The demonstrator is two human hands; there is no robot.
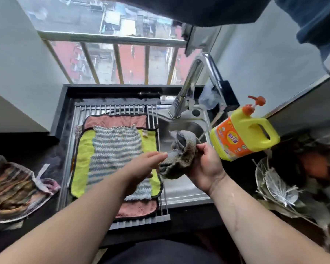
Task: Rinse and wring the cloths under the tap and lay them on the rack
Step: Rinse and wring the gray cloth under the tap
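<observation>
A grey-brown cloth [181,155] hangs crumpled over the steel sink [185,189]. My right hand [206,168] grips it from the right side, and my left hand [147,164] reaches its straight fingers to the cloth's left edge. The chrome tap [187,86] points down over the sink behind the cloth; I see no water stream. On the metal roll-up rack [114,108] over the sink's left half lie a pink cloth [114,120], a lime-green cloth [83,157] on top of it, and a knitted grey striped cloth [114,147] uppermost.
A yellow detergent bottle [244,134] with an orange pump stands right of the sink. A patterned rag [13,187] lies on the dark counter at left. Wire utensils and dishes [278,183] sit at right. A barred window [118,60] is behind the sink.
</observation>
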